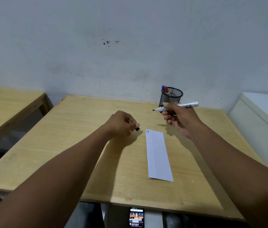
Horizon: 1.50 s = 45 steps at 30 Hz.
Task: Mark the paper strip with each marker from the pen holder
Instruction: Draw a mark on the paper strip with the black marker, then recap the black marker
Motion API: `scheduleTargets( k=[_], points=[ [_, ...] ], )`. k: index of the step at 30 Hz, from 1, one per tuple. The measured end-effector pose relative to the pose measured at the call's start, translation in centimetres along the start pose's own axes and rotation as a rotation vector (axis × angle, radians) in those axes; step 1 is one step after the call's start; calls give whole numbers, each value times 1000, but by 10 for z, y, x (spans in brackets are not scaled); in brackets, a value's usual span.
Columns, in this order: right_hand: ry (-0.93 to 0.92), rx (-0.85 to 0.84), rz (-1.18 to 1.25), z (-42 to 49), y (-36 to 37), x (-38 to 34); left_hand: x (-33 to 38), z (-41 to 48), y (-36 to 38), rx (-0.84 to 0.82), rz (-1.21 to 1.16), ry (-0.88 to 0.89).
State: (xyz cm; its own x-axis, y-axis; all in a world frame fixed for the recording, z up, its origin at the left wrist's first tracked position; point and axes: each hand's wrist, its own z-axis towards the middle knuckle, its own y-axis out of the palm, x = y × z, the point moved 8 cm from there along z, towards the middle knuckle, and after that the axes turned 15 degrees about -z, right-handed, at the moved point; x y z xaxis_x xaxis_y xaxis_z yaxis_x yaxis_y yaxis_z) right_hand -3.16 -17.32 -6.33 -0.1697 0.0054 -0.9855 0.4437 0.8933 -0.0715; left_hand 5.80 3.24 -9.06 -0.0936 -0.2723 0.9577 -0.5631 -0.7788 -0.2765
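A white paper strip (158, 153) lies lengthwise on the wooden table (80, 145), with a short red mark and a short black mark at its far left corner. My right hand (179, 119) holds an uncapped black marker (176, 107) level above the table, tip pointing left, beyond the strip's far end. My left hand (121, 123) pinches the black cap (137, 129) just left of the strip's far end. Behind my right hand stands a black mesh pen holder (171, 96), with a blue and a red marker (165, 90) in it.
The table's far edge meets a grey wall. A second wooden table (6, 106) stands to the left and a white cabinet (261, 120) to the right. A phone (136, 218) with a lit screen rests on my lap below the near edge.
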Motion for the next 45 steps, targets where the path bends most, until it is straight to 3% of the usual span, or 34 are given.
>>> scheduleTargets(
  k=[4,9,23,34,37,42,45],
  points=[
    [17,-101,58,0,3,-20,25,5,-10,61,-338,2],
    [1,-112,75,1,8,-33,52,12,-6,25,-506,4],
    [-33,-107,131,10,-2,-42,66,25,5,19,-574,7],
    [-31,-206,187,27,5,-46,90,48,18,-1,-603,87],
    [20,-207,-28,37,-3,-53,99,57,11,105,-548,139],
    [174,-272,-603,47,-35,-58,129,76,0,256,-283,271],
    [78,-182,-970,58,-51,-74,143,87,0,316,-108,320]
  ],
)
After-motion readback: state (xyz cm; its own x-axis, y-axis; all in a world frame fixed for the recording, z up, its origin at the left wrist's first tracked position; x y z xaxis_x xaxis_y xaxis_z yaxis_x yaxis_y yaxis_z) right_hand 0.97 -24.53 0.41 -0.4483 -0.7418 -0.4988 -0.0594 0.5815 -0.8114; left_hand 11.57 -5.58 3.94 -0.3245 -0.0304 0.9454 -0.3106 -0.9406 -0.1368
